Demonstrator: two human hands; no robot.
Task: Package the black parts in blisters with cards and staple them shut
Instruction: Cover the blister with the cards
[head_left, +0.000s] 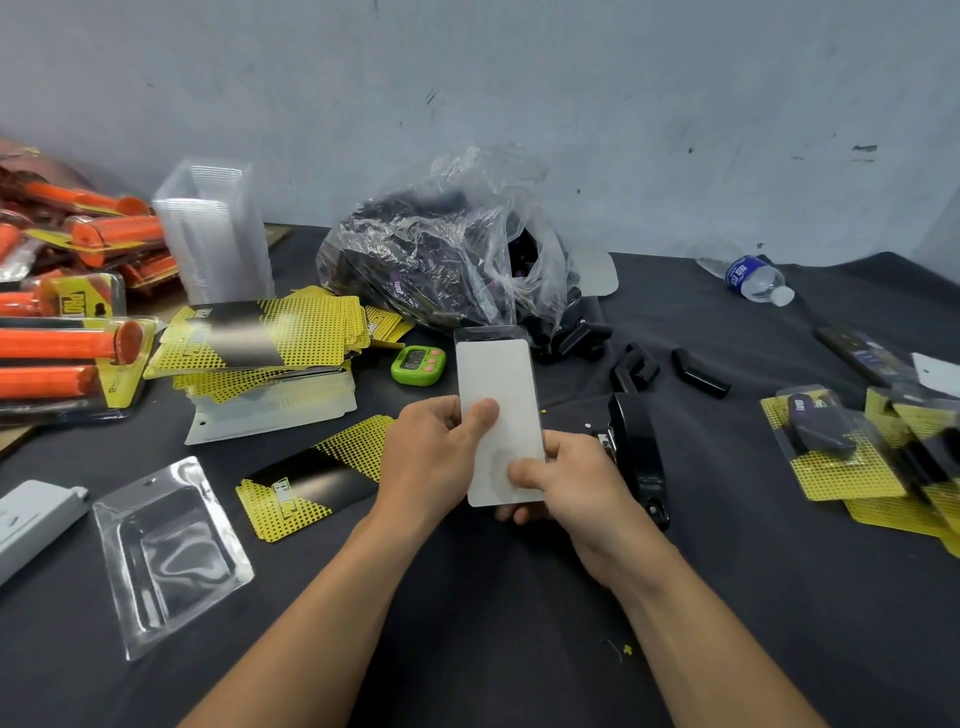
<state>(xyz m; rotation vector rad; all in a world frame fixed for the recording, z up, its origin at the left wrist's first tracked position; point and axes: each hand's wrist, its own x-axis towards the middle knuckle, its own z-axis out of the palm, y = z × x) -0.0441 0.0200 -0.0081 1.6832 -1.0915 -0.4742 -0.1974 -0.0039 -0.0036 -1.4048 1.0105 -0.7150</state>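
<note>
The white card (498, 421) shows only its blank back; whatever the clear plastic blister (491, 333) behind it holds is hidden. The flat grey box (31, 519) runs off the left edge.

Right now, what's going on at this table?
A person holds a clear blister pack with its white card back facing up, the left hand and right hand both gripping it, thumbs on the card. A black stapler lies beside the right hand. Finished yellow-carded packs are piled on the right; an empty clear blister lies on the left.
</note>
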